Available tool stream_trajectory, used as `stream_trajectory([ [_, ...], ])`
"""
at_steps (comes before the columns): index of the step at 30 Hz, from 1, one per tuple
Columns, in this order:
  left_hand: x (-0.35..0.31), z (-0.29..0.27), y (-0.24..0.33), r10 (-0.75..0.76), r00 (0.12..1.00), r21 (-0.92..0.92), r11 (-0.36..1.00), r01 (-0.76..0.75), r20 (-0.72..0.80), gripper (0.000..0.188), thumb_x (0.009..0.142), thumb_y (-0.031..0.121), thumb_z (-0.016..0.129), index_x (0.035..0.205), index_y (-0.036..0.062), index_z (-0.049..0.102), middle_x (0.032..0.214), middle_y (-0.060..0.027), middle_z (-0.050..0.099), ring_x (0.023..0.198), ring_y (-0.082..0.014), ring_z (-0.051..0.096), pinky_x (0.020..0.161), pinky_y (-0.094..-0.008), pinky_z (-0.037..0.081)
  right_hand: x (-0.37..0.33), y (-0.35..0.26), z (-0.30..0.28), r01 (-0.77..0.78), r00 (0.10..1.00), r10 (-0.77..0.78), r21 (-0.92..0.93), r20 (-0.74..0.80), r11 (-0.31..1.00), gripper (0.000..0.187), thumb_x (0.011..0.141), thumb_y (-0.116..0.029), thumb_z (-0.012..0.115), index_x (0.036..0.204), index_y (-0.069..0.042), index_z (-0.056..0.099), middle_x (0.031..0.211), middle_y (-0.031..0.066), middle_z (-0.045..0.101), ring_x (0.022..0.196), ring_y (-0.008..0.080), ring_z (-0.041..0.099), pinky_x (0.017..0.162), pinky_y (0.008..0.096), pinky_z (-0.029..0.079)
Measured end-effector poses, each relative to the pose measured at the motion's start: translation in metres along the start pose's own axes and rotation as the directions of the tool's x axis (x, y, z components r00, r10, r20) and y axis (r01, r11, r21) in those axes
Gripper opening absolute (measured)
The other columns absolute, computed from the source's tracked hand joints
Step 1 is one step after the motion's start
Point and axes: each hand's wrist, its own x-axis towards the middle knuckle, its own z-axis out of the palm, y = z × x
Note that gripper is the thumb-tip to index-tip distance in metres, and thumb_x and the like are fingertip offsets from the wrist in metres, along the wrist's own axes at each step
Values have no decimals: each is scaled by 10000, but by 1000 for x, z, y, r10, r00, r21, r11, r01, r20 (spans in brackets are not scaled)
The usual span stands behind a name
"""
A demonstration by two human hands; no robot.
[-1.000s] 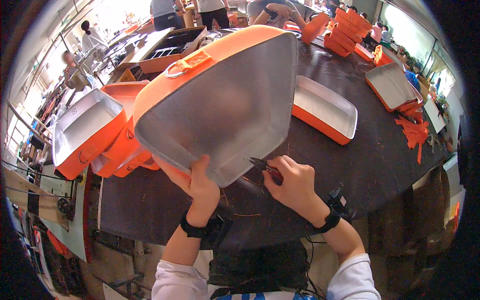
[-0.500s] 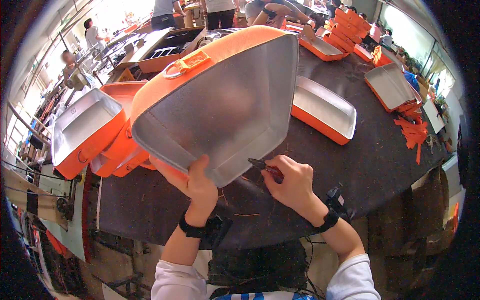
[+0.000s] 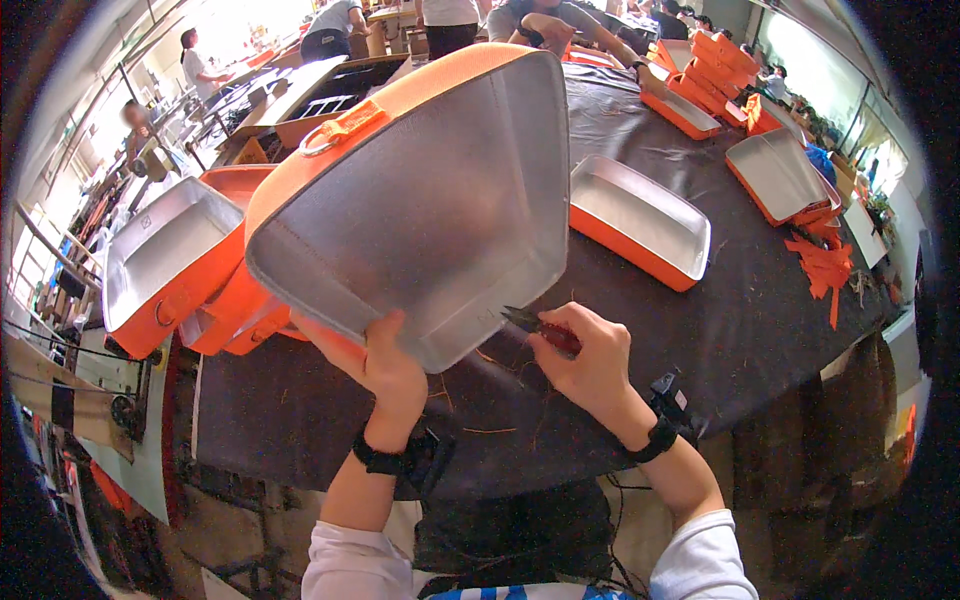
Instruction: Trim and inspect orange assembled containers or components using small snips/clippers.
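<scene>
An orange fabric tray-like case part (image 3: 430, 200) with a grey lining and a metal D-ring (image 3: 322, 138) is raised and tilted above the table. My left hand (image 3: 392, 362) grips its lower edge, thumb over the lining and fingers beneath the orange side. In my right hand (image 3: 592, 362) is a pair of thread snips (image 3: 530, 322) with dark blades and a reddish handle. Their tips are slightly parted and point at the tray's lower right corner, close to its rim. Whether they touch any thread there cannot be made out.
Similar orange trays (image 3: 175, 265) are stacked at left, and one tray (image 3: 645, 225) lies right of the raised one. More trays (image 3: 780, 175) and orange scraps (image 3: 825, 265) lie at far right. Loose threads dot the dark tabletop (image 3: 300, 420). Across it, a person's hand (image 3: 650, 78) is near another tray.
The raised tray has shifted a little left with my left hand. My right hand and the snips stay almost in place. Across the table, the other person's arm and tray have moved right.
</scene>
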Motion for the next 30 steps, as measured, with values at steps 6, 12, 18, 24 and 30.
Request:
stream_trajectory([
  [6,2,22,18,51,997,-41,998,-54,-64,776,728,22,667,1432,55,341,1362,-116,414,1291,-269,397,1141,-415,267,-1,1,5,83,994,-77,-85,73,993,218,787,-114,815,964,-40,711,810,99,724,666,197,729,616,305,576],
  [12,-1,11,5,86,996,113,990,-86,3,877,722,10,663,1517,54,295,1455,-120,393,1319,-266,396,1152,-431,283,-3,9,8,94,987,-80,-101,136,990,213,832,-223,778,955,-77,685,906,99,739,700,290,728,592,394,573],
  [18,4,11,12,-51,997,13,999,52,-54,761,744,3,612,1462,57,367,1318,-107,490,1178,-234,498,1063,-368,385,8,15,-11,23,953,46,222,-300,975,276,852,-94,792,1072,-81,625,728,30,630,547,116,568,518,272,463],
  [24,13,-2,0,-401,916,-89,912,401,17,534,783,67,554,1315,33,513,1161,-102,575,1005,-232,577,927,-354,470,14,49,-28,98,822,256,570,-508,816,285,998,-172,663,1222,-88,507,807,-57,425,671,39,373,578,213,305],
  [30,17,16,10,-794,505,-240,446,862,339,435,755,114,558,1172,-6,588,978,-117,646,875,-284,675,836,-414,565,14,52,-21,83,866,155,442,-475,893,317,1001,-215,672,1233,-78,504,733,-41,429,629,61,386,553,240,303],
])
